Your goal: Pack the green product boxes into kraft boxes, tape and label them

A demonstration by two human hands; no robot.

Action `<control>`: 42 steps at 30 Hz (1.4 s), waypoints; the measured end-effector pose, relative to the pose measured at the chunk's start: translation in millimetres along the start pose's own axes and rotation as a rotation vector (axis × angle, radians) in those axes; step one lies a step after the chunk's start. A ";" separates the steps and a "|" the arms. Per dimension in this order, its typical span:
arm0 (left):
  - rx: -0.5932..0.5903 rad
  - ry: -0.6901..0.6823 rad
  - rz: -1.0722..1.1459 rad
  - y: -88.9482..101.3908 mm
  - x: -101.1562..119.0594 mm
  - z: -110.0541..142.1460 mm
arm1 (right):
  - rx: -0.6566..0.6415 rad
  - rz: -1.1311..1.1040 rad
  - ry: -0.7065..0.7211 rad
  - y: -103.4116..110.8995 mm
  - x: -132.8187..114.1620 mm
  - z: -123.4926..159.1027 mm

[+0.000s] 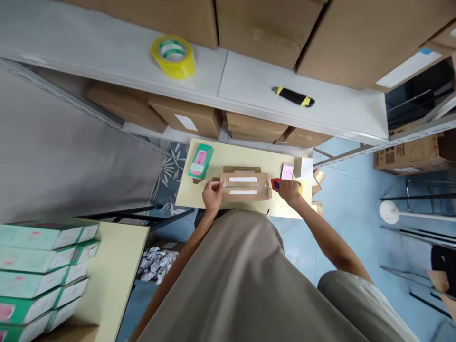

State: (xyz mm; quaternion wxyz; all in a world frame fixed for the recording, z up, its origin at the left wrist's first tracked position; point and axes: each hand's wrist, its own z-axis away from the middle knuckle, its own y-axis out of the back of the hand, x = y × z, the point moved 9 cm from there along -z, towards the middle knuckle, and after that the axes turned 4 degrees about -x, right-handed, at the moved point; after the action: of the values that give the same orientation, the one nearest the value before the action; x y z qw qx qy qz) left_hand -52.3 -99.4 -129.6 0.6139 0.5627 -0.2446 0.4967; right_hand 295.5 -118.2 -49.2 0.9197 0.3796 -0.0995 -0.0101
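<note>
In front of me on the cream table (245, 155) lies a flat brown cardboard box (245, 186) with two white strips along its top. My left hand (213, 194) pinches the box's left edge between thumb and fingers. Just off the box's right end, my right hand (289, 191) is closed around a red tape dispenser (275, 184); a yellow rim shows beyond the hand, which hides most of the tool. Behind that hand is a small pink-faced item (287, 171), beside a white box (304, 167). A green box with a pink panel (201, 162) lies at the table's left.
Above the table a grey shelf (249, 71) holds a yellow tape roll (174, 56), a black-and-yellow utility knife (294, 96) and large cartons (267, 31). More green boxes (42, 270) are stacked on a side table (114, 266) at lower left. Crumpled material (158, 263) lies below.
</note>
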 end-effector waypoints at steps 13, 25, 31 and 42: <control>0.037 -0.778 0.218 29.4 268.3 0.6 | 0.689 -0.284 0.229 238.1 -36.2 77.4; -0.052 -0.761 0.194 7.8 292.0 -21.9 | 0.824 -0.177 0.350 347.3 -116.6 -20.7; -0.053 -0.457 0.153 13.1 153.7 -23.8 | 1.139 -0.402 0.364 256.3 -71.0 -4.0; -0.188 -0.106 -0.079 -21.9 -3.6 15.7 | 0.544 -0.808 0.128 -64.7 -67.2 -1.1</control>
State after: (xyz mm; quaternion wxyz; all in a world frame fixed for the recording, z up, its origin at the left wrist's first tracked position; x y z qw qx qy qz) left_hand -30.3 -112.5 -138.6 0.6693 0.5372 -0.3000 0.4165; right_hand 233.6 -157.1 -107.1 0.7139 0.6143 0.1135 -0.3164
